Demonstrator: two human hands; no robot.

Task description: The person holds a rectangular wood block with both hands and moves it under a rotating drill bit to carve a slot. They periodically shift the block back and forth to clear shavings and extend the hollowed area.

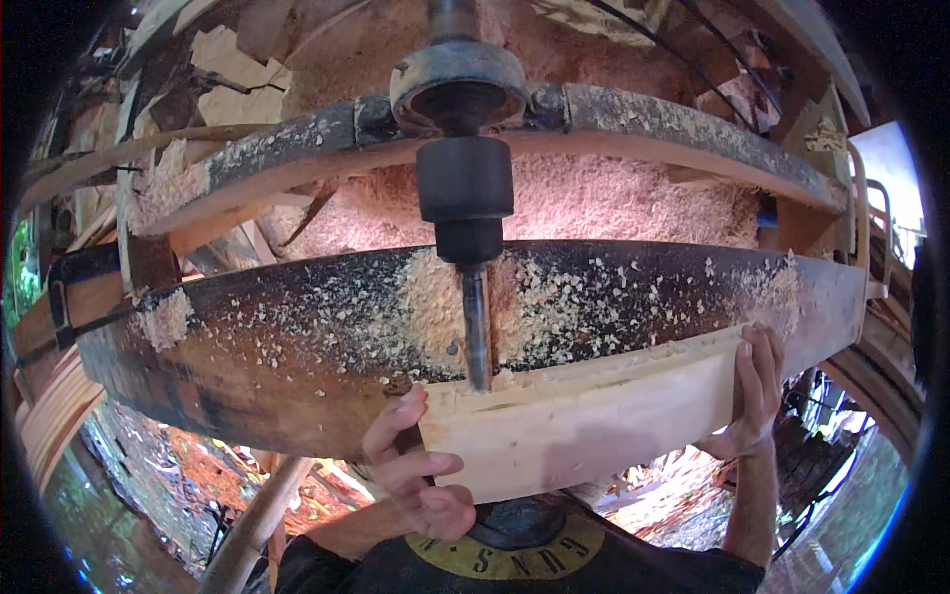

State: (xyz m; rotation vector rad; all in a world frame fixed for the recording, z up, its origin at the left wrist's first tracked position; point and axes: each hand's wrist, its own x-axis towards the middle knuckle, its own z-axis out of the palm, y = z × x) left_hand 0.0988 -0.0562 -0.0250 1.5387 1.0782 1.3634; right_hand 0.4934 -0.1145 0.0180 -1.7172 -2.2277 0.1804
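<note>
A pale wooden board (584, 426) lies across the dark, sawdust-strewn machine table (297, 337). My left hand (416, 470) grips the board's left end, thumb on its top corner. At the board's right end my right hand (754, 391) clasps the edge with the fingers over the top. A vertical drill bit (476, 332) hangs from a black chuck (465, 198) and meets the board's far edge near its left end. Wood chips lie around the bit.
Behind the bit runs a curved metal frame bar (643, 119) coated with sawdust, with a heap of shavings (594, 203) between it and the table. Wooden slats (59, 406) stand at the left. A wooden pole (252, 525) leans below the table.
</note>
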